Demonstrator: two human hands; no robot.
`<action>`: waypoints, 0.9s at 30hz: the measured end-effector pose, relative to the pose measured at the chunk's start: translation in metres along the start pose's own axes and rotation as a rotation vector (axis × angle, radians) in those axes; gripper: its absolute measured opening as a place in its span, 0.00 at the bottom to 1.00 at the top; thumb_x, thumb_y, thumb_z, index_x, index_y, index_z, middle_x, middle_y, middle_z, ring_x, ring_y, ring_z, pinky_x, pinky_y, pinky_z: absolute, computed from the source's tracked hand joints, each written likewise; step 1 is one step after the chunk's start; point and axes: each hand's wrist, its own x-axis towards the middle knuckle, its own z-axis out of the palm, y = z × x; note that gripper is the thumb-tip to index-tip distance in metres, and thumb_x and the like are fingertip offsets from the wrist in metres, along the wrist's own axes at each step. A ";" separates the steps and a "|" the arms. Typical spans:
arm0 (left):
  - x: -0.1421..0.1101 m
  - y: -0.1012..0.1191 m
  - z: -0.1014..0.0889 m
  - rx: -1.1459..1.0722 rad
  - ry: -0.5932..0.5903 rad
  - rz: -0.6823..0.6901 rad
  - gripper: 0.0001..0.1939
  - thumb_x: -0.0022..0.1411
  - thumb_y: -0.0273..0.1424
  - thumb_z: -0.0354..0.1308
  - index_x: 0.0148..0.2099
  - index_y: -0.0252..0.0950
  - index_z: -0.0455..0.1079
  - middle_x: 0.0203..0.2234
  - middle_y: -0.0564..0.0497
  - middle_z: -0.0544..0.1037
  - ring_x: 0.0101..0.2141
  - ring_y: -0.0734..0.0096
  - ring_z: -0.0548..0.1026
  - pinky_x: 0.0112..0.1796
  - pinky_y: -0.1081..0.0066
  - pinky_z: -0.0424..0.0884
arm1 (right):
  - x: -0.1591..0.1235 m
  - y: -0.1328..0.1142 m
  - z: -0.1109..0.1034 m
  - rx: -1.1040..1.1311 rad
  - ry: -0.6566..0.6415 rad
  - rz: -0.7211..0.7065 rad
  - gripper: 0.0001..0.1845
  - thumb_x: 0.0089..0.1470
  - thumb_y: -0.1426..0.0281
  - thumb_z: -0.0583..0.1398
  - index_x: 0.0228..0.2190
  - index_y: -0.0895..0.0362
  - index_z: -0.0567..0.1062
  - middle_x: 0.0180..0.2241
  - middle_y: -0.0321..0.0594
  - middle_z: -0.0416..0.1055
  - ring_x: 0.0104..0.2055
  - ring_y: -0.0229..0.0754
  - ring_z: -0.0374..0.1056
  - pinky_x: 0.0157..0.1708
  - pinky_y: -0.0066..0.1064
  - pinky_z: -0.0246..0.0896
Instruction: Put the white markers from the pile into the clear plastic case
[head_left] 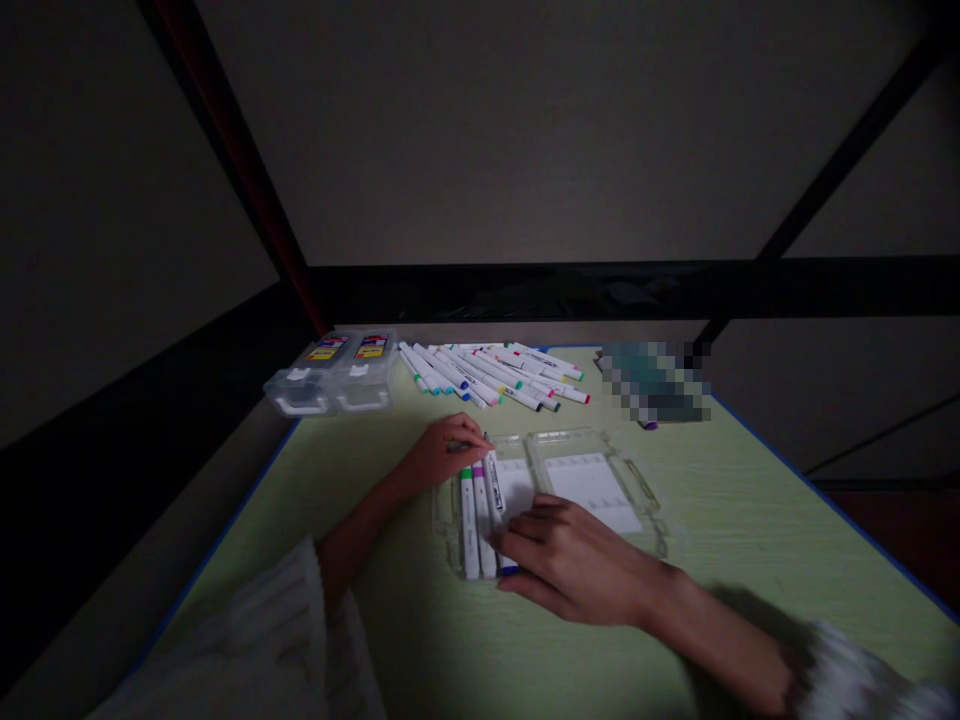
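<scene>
Marker (493, 482), one, pinched narrowly: my left hand (444, 448) at far end, my right hand (574, 555) at near; axis near-to-far, blue end toward me; at open case's (592, 495) left half

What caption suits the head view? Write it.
Left hand and right hand on a marker at an open case, loose markers beyond.
</scene>
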 end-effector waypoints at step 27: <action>0.002 -0.002 0.004 -0.265 0.103 -0.184 0.14 0.51 0.29 0.53 0.42 0.33 0.60 0.22 0.56 0.67 0.26 0.77 0.67 0.29 0.75 0.62 | -0.008 0.004 -0.004 -0.067 0.243 -0.010 0.16 0.58 0.65 0.47 0.39 0.60 0.69 0.24 0.37 0.69 0.26 0.38 0.64 0.31 0.32 0.53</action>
